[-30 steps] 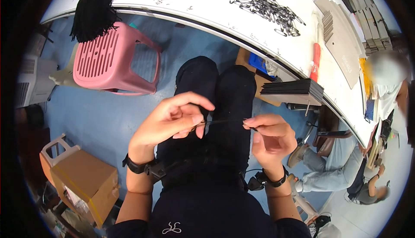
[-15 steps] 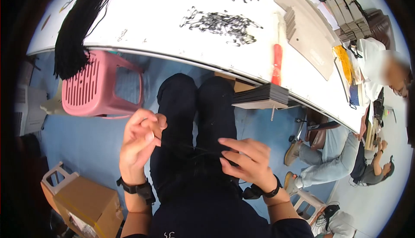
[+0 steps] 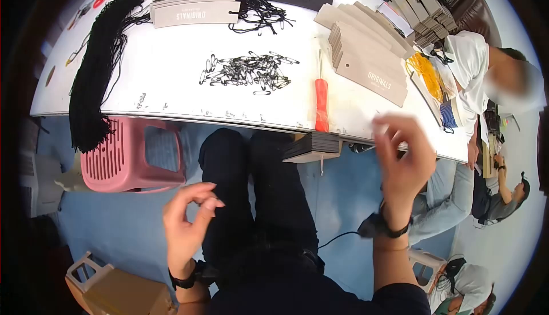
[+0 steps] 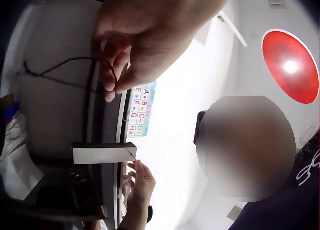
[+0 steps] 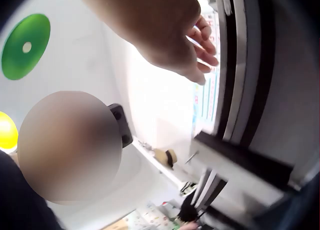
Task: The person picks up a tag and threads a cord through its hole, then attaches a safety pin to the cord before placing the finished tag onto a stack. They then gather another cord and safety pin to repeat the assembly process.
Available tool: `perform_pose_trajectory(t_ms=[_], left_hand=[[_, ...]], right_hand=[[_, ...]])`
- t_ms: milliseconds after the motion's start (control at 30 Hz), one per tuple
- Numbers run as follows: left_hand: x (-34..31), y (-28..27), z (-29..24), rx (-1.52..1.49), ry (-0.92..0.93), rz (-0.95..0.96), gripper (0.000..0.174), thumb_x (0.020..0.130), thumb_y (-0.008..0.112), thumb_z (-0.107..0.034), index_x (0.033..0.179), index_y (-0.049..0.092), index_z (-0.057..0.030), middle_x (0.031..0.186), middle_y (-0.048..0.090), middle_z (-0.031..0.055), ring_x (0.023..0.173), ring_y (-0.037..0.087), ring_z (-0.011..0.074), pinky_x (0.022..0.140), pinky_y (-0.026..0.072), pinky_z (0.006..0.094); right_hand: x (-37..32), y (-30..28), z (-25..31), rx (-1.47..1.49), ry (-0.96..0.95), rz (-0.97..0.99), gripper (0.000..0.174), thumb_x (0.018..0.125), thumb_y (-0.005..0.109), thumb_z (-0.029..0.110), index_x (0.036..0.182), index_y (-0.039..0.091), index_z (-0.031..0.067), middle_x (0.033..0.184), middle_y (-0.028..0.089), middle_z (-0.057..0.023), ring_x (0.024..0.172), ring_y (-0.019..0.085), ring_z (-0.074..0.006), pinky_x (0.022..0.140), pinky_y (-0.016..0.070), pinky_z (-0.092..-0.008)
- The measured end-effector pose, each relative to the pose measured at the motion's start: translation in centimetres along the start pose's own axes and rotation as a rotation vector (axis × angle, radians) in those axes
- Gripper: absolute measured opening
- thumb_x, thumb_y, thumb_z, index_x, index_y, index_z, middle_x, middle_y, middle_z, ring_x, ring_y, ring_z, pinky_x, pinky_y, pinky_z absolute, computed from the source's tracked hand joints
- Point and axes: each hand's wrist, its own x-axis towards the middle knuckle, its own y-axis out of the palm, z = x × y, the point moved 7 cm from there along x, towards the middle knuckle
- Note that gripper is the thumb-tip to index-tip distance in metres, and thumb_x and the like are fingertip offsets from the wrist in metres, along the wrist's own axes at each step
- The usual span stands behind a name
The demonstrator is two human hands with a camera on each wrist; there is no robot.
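Note:
My left hand (image 3: 186, 220) is over my lap, left of my legs, with thumb and fingertips together. In the left wrist view it pinches a thin black cord (image 4: 65, 65), which hangs out in a loop. Blurred, my right hand (image 3: 409, 160) is raised at the table's front edge, its fingers loosely bent with nothing showing between them. Close by it on the table lie fanned grey tags (image 3: 372, 66) printed ORIGINALS. A heap of black safety pins (image 3: 249, 69) is on the table, left of a red-handled tool (image 3: 321, 106) with a thin metal shaft.
A thick bundle of black cords (image 3: 94, 80) hangs over the table's edge above a pink stool (image 3: 106, 160). A stack of dark cards (image 3: 314, 145) juts out below the edge. More tags (image 3: 194, 15) with black cords stand at the back. Another person (image 3: 466, 63) sits at right.
The head view has shifted to show more of the table. My right hand has left the cord and moved right and up to the table edge; my left hand stays at left, slightly lower.

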Motion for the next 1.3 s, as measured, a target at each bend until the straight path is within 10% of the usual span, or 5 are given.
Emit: perform_pose_trajectory(t_ms=[100,167,333,700,1300], left_hand=[[1.1,2.8,-3.8,0.107,0.231,0.200,0.019,0.076,0.068,-0.001,0.094,0.065,-0.0032,0.071,0.066,0.0033,0.061,0.059,0.0148,0.064,0.0434,0.0273],[1.6,5.1,-6.0,0.053,0.328,0.327,0.021,0.073,0.071,-0.002,0.094,0.067,-0.0063,0.070,0.065,0.0013,0.061,0.059,0.0166,0.065,0.0423,0.0302],[3.3,8.0,-8.9,0.029,0.529,0.357,0.021,0.070,0.073,0.000,0.087,0.062,-0.0044,0.071,0.067,0.0053,0.062,0.061,0.0177,0.067,0.0376,0.0325],[3.7,10.1,-11.6,0.540,0.898,-0.036,0.025,0.067,0.074,0.000,0.082,0.058,-0.0116,0.081,0.067,0.0024,0.064,0.053,0.0176,0.068,0.0325,0.0340],[5.0,9.3,-9.7,0.239,0.709,0.035,0.026,0.063,0.071,0.005,0.079,0.057,-0.0096,0.076,0.062,-0.0006,0.062,0.051,0.0181,0.067,0.0323,0.0326]], right_hand=[[-3.5,2.1,4.0,0.400,-0.231,0.268,0.030,0.069,0.077,0.012,0.095,0.066,0.0019,0.089,0.068,-0.0090,0.064,0.061,-0.0189,0.056,0.0464,-0.0259],[-5.6,4.2,5.2,0.629,-0.105,0.431,0.049,0.070,0.078,0.020,0.110,0.060,-0.0008,0.103,0.067,-0.0137,0.070,0.061,-0.0201,0.060,0.0463,-0.0258],[-9.9,8.7,3.9,1.330,0.309,0.796,0.028,0.090,0.060,0.021,0.108,0.060,-0.0010,0.089,0.066,-0.0076,0.061,0.051,-0.0119,0.057,0.0423,-0.0237],[-8.6,7.2,-0.7,0.868,0.292,0.203,0.020,0.096,0.047,0.012,0.087,0.059,-0.0019,0.074,0.063,-0.0048,0.055,0.047,-0.0064,0.052,0.0375,-0.0206],[-8.9,7.9,-0.4,0.947,0.311,0.157,0.020,0.094,0.049,0.010,0.084,0.061,-0.0025,0.070,0.063,-0.0059,0.053,0.052,-0.0081,0.050,0.0378,-0.0209]])
